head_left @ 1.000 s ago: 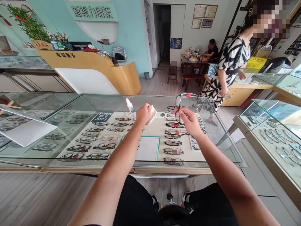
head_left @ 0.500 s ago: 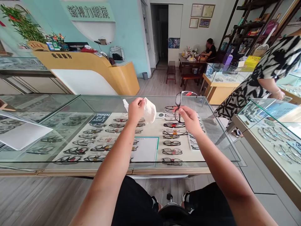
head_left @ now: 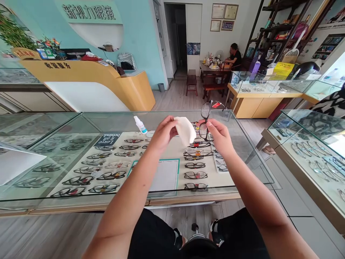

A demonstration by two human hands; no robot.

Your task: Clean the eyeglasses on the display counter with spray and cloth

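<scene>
Item: glasses [head_left: 205,111], black frame, small red tag on the upper arm. Held upright above the far right part of the glass table [head_left: 250,162], one lens above the other.

Right hand [head_left: 219,135]: closed on the glasses, fingertips pinched at the lower lens rim.

Left hand [head_left: 163,133]: closed on a white cloth [head_left: 185,130], which is raised just left of the glasses, close to them but not seen touching.

Handling, as judged: the frame is best gripped by the rim only, with fingertips off the lenses. The cloth should be spread flat over the fingers, and light pressure used so that the arms are not bent.

Nearby: small spray bottle [head_left: 140,125], upright on the table, left of the left hand. Rows of frames [head_left: 107,165] and a white mat [head_left: 165,174] are displayed beneath the glass.

Far room: a seated person [head_left: 235,57] at a dark desk.
</scene>
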